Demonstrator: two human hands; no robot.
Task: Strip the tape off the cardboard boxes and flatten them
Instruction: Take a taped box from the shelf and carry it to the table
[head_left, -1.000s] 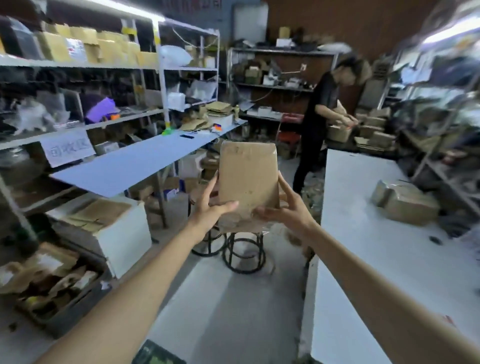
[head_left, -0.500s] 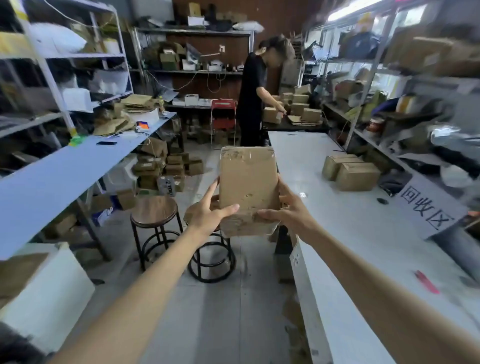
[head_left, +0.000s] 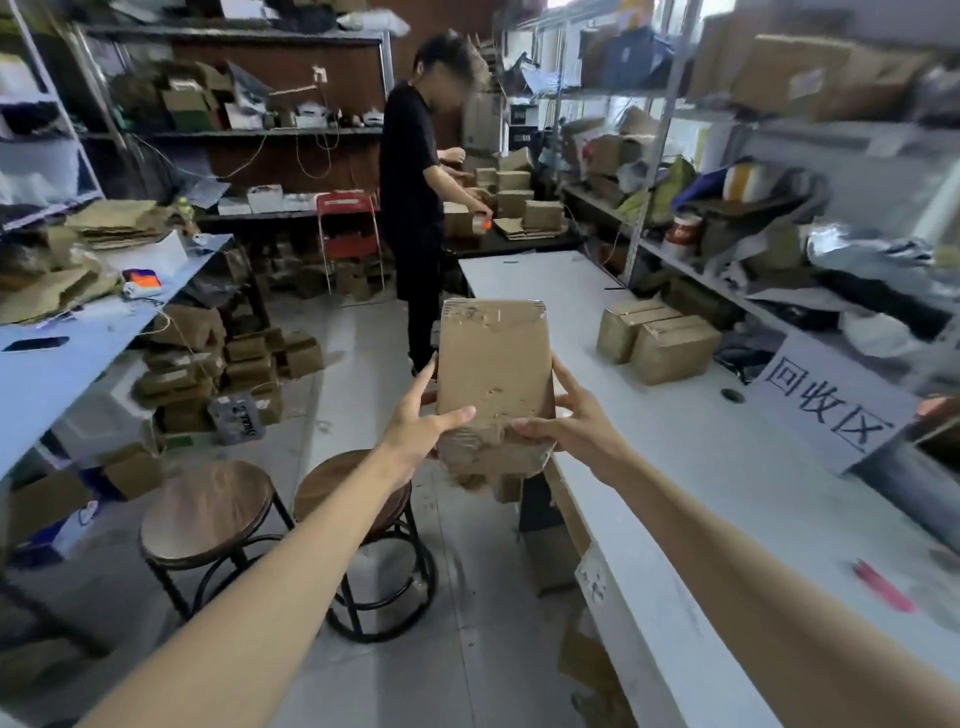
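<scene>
I hold a flattened brown cardboard box (head_left: 493, 374) upright at arm's length, in mid-air beside the white table's left edge. My left hand (head_left: 421, 423) grips its lower left side, thumb across the front. My right hand (head_left: 574, 423) grips the lower right side, thumb on the front too. The top of the box carries torn tape remnants, and its bottom flaps are crumpled. Two closed cardboard boxes (head_left: 657, 338) stand side by side on the white table (head_left: 675, 457).
Two round wooden stools (head_left: 208, 512) stand on the floor below my arms. A person in black (head_left: 415, 208) works at the far table. Box piles (head_left: 208, 364) sit on the floor, left. Cluttered shelves line the right; a sign (head_left: 826, 405) and red pen (head_left: 883, 584) lie on the table.
My view has swung right, from the blue table and left shelves to the white table. Both hands keep the same hold on the flattened box in front of me.
</scene>
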